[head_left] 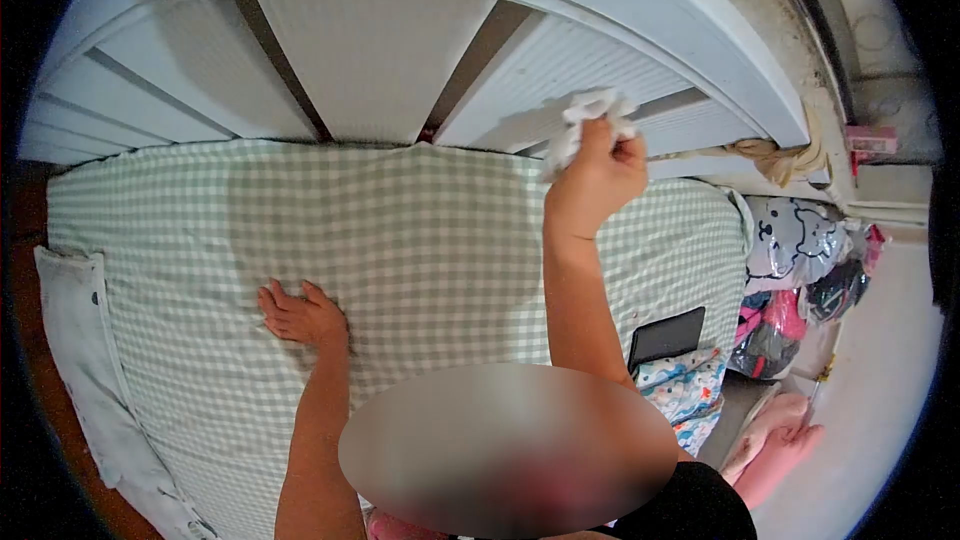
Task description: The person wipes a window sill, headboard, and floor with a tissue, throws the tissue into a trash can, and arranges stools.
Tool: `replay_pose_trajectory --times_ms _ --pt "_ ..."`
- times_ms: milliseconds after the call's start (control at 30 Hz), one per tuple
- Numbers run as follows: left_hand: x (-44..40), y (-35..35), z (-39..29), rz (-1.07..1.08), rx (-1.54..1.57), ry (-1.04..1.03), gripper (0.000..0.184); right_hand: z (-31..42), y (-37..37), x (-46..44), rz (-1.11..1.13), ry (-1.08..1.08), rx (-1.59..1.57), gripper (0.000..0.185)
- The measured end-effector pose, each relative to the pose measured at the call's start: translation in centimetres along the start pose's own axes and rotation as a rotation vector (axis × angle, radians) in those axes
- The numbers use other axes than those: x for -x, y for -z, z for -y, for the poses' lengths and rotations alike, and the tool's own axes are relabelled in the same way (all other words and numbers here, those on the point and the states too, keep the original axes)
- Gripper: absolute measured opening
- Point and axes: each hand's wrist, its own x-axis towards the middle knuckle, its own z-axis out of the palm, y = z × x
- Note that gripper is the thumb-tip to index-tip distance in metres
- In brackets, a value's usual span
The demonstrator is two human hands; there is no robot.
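My right hand (600,175) is closed around a crumpled white tissue (590,112), raised in front of the slats of a white headboard (570,70). The tissue sticks out above and to the left of the fingers; whether it touches the slats I cannot tell. My left hand (303,315) lies flat, fingers spread, on a green and white checked bed sheet (420,240). Nothing is in that hand.
A dark tablet-like slab (668,336) lies by my right forearm, beside a patterned cloth (685,385). A white pillow (85,340) is at the left edge. Bagged items (795,240) and pink cloth (775,450) sit at right. Beige fabric (780,160) hangs near the headboard's end.
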Motion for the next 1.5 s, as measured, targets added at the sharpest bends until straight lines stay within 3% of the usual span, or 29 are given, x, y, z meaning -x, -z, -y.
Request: replay_pose_trajectory --times_ms 100,167,233,300,400,500,600,700,733,867,967,1033,1100,1133,1267,1333,1433,1500 --pt "0.0 0.2 0.5 0.05 0.054 0.031 0.052 3.2 -1.8 -0.7 -0.072 -0.033 -0.169 0.009" --pt "-0.1 -0.2 0.5 -0.017 -0.007 -0.018 0.052 0.8 -1.1 0.0 -0.062 0.0 -0.151 0.011" --pt "-0.3 -0.1 0.2 -0.041 -0.005 -0.014 0.052 -3.7 0.7 1.0 -0.007 -0.03 0.13 0.011" --pt "-0.2 -0.1 0.3 -0.056 -0.014 -0.017 0.052 -2.1 -0.3 1.8 0.025 -0.135 0.098 0.012" --pt "-0.1 -0.1 0.3 -0.02 -0.025 -0.038 0.05 1.0 -3.4 1.6 -0.002 -0.1 -0.052 0.014" --pt "-0.3 0.1 -0.1 -0.013 -0.01 0.027 0.048 1.3 -5.0 2.6 -0.048 0.071 -0.122 0.014" --pt "-0.5 -0.1 0.1 -0.104 -0.023 -0.038 0.052 -1.6 -3.6 4.1 0.047 -0.083 0.012 0.013" --pt "-0.1 -0.2 0.4 -0.096 0.0 -0.044 0.054 3.0 -5.2 3.0 0.034 -0.118 -0.082 0.013" --pt "-0.1 -0.3 0.4 -0.061 0.003 -0.032 0.055 3.6 -6.0 3.0 0.019 -0.034 -0.212 0.012" --pt "-0.6 0.5 -0.2 -0.03 -0.018 0.005 0.057 -1.6 -4.6 4.9 0.034 -0.099 -0.013 0.011" --pt "-0.2 0.4 -0.2 0.059 -0.05 0.019 0.051 0.5 -5.2 4.2 0.026 -0.026 -0.048 0.012" --pt "-0.1 0.1 0.1 0.038 -0.007 0.004 0.052 2.3 -6.1 4.1 -0.012 -0.133 -0.184 0.015" --pt "-0.1 0.0 0.3 0.01 0.044 -0.014 0.053 0.7 -6.1 4.2 -0.049 0.013 -0.13 0.016" --pt "-0.1 -0.2 0.3 0.028 0.01 0.011 0.053 -0.5 -5.7 4.3 -0.013 0.135 0.048 0.016" --pt "-0.1 0.0 0.1 0.068 0.011 0.051 0.052 -1.1 -4.7 3.9 0.086 0.117 0.109 0.016" --pt "0.0 -0.1 0.2 0.035 0.016 0.018 0.052 0.9 -6.1 2.6 -0.011 0.363 -0.047 0.016" --pt "-0.3 0.1 -0.1 -0.018 0.028 -0.009 0.051 -2.3 -4.6 3.7 0.036 0.358 0.142 0.017" --pt "-0.4 -0.1 0.0 -0.023 0.025 0.002 0.05 -3.8 -4.3 3.9 0.112 0.366 0.029 0.018"
